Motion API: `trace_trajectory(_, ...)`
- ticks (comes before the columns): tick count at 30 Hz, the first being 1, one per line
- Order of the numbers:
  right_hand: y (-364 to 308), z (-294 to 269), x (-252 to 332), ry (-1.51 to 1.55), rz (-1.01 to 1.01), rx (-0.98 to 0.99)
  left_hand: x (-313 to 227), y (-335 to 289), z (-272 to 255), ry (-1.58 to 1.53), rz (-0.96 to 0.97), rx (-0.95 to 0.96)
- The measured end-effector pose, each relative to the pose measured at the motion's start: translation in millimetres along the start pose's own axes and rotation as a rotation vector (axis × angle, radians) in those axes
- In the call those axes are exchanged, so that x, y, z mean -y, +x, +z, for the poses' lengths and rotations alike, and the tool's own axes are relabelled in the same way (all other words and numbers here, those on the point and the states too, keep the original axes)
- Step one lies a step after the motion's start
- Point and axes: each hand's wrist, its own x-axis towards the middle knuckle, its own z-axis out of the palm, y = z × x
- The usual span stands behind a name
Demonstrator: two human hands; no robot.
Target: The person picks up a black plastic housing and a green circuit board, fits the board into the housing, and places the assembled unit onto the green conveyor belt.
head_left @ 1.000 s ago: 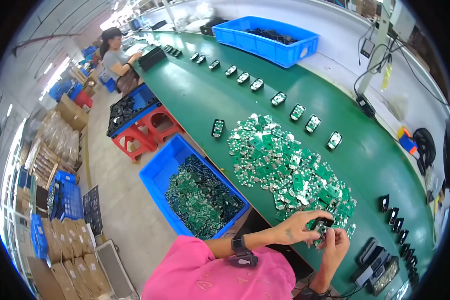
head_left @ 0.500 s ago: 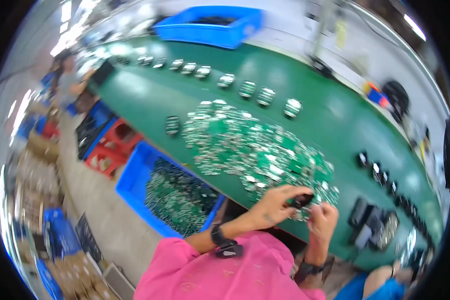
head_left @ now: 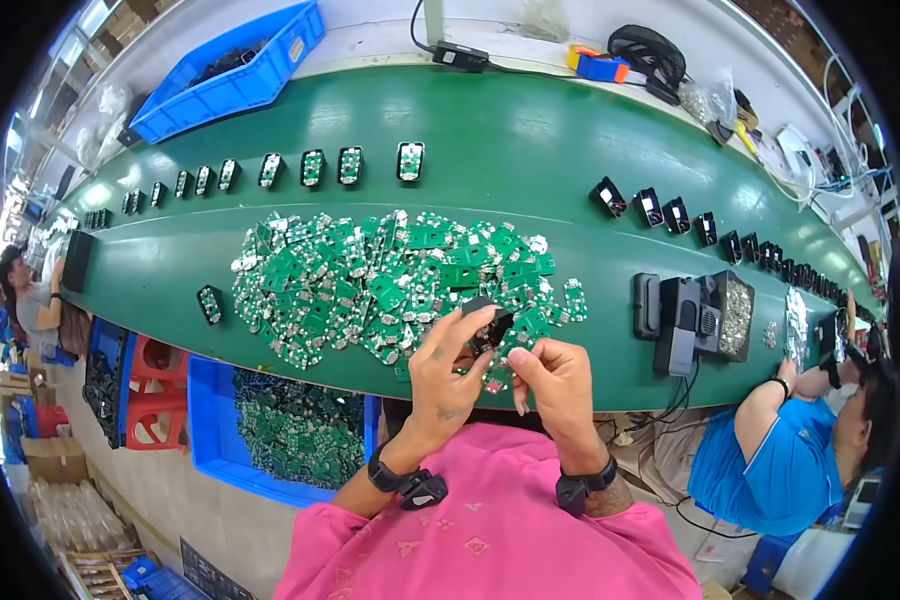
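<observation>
My left hand [head_left: 440,378] is closed around a small black plastic housing [head_left: 501,326], its open side facing right. Close beside it, my right hand [head_left: 558,385] pinches thumb and forefinger together at the edge of a small green circuit board [head_left: 496,378]. The fingers partly cover that board. Both hands are over the near edge of a wide pile of green circuit boards [head_left: 370,290] on the green table [head_left: 360,110]. A single black housing with a board in it [head_left: 210,304] lies left of the pile.
Board-filled housings [head_left: 350,166] line the back left; black housings [head_left: 649,207] run along the right. Dark devices [head_left: 678,325] and a tray of small metal parts [head_left: 736,318] stand right. A blue bin of boards [head_left: 205,420] is below left. A person in blue [head_left: 780,460] works at right.
My view has swung to the right and steadied, so the pile and bins appear further left. The black housing stays in my left hand, with my right hand beside it.
</observation>
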Motion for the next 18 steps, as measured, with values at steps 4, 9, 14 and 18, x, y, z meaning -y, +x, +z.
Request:
trace_trajectory(4,1,-3,-1,-0.247,-0.071,0.006,1,-2,0,0.058,0.042,0.063)
trace_trajectory(9,3,2,2,-0.477,-0.269,0.065,9,-2,-1,0.125,0.091,0.052)
trace_trajectory(14,1,2,9,-0.494,-0.116,0.096,-3,4,-2,0.088,0.034,0.047)
trace_trajectory(18,10,4,12,-0.686,-0.298,0.018,-2,12,-9,0.036,-0.126,0.107)
